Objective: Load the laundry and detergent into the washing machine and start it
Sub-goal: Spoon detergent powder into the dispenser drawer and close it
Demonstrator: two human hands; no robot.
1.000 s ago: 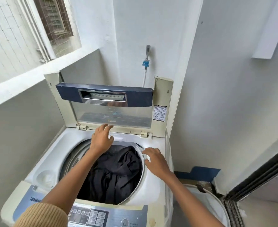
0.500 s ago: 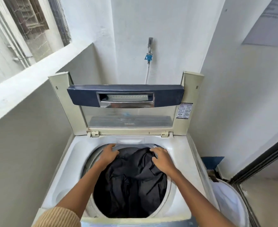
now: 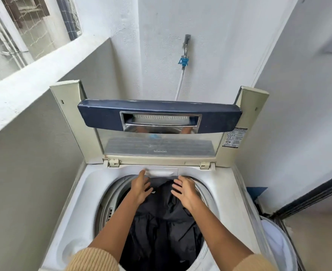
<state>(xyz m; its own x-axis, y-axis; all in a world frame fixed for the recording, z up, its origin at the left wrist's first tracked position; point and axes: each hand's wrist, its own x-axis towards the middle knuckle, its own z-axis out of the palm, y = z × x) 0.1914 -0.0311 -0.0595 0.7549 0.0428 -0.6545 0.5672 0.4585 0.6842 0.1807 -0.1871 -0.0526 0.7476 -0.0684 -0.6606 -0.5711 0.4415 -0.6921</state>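
While the left hand (image 3: 141, 189) and right hand (image 3: 184, 190) hover spread and empty over the dark laundry (image 3: 165, 227) heaped in the washing machine (image 3: 79, 192) drum, cloth near the rim could snag. Its raised lid (image 3: 159, 118) crowds the far side; a white basket (image 3: 278, 243) stands beside. No detergent shows.

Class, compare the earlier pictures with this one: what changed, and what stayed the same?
Both hands, left hand and right hand, moved onto the dark laundry, then let go, fingers spread above it. The laundry stayed in the drum; the blue-trimmed lid stayed raised.
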